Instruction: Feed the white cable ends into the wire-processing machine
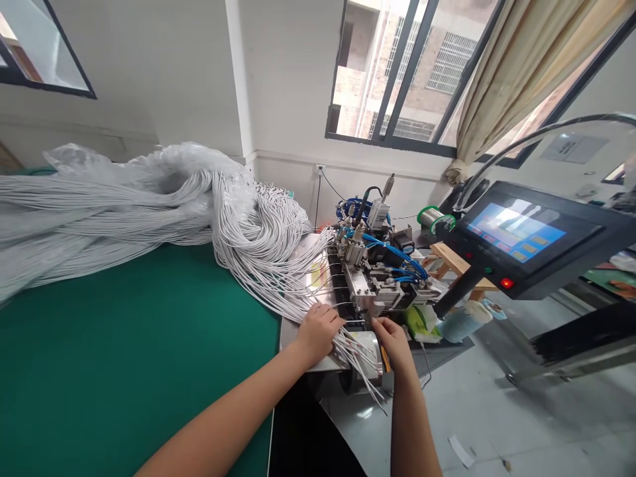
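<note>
My left hand (pixel 320 332) is closed over a bundle of thin white cables (pixel 278 281), whose loose ends (pixel 365 371) hang past it at the table's front edge. Just right of it, my right hand (pixel 395 343) has thumb and fingertips pinched together at the front of a bench machine (pixel 360 281). What the fingertips hold is too small to make out. An orange and dark strip (pixel 385 358) shows beside the right palm; I cannot tell whether it is held. Several single cables run across to the machine's dark rail (pixel 338 281).
Left of the machine, more cables in clear plastic (pixel 183 159) are heaped on a green tabletop (pixel 149 358). A touchscreen panel (pixel 517 225) stands at right. Behind are a wire spool (pixel 434 218) and wooden stand (pixel 450 258). A green and white packet (pixel 422 322) lies near my right hand.
</note>
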`<state>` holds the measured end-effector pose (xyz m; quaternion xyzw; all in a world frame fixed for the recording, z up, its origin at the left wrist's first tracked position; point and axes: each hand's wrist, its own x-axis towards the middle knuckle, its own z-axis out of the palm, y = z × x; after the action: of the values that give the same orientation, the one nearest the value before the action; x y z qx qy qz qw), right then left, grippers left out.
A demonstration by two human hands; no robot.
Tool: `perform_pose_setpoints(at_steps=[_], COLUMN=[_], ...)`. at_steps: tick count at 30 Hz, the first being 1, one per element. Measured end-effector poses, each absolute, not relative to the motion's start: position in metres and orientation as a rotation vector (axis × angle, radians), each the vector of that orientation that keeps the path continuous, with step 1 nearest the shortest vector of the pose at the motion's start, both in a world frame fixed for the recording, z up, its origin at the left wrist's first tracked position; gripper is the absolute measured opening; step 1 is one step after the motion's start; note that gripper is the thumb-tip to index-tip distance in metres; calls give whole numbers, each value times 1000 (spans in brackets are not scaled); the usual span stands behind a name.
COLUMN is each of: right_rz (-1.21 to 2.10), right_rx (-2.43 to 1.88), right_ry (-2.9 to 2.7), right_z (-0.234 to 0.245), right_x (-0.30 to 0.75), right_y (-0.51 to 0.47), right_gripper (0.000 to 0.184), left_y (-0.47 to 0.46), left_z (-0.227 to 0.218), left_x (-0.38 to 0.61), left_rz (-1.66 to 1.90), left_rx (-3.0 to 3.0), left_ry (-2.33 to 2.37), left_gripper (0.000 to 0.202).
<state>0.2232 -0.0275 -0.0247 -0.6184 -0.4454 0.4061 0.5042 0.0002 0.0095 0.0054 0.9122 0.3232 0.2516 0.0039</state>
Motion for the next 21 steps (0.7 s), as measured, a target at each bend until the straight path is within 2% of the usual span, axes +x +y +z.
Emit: perform_pose_setpoints(at_steps=[10, 21], right_rz=[830, 952], right_rx=[-1518, -1395], right_ry=[-1181, -1611], right_z=[0, 32], right_x=[222, 212], right_y=[-42, -59], right_gripper=[40, 28], left_y=[12, 12], left_z=[-1, 3], left_x=[-1, -6], left_rz=[1048, 1053], left_rx=[2837, 2796], left_ry=[1004, 1006], left_gripper=[37, 21])
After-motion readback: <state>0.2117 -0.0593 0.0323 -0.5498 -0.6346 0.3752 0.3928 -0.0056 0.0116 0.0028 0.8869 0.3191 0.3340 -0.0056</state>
